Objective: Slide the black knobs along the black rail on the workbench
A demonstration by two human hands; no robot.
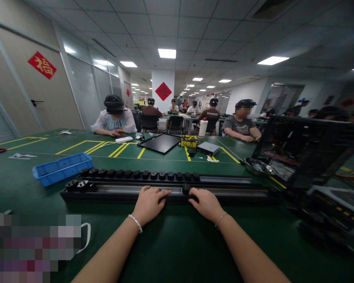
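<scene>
Two long black track rails lie parallel across the green table. On the near rail (115, 188), my left hand (150, 202) rests with its fingers apart, its index finger pointing right along the channel. My right hand (206, 203) lies on the same rail, fingertips against the right side of a small black socket module (186, 189) in the channel; its thumb is apart on the front edge. Two more modules, one a dark socket (71, 184) and one with a paler top (83, 185), sit at the left end. Behind, the far rail (224, 179) carries a row of several black socket modules (137, 174).
A blue plastic bin (61, 169) stands left of the rails. At right are a metal bowl (259, 167), an open computer case (306, 145) and a power supply unit (339, 206). A black panel (160, 143) and grey box (208, 148) lie beyond. Other people sit across the table.
</scene>
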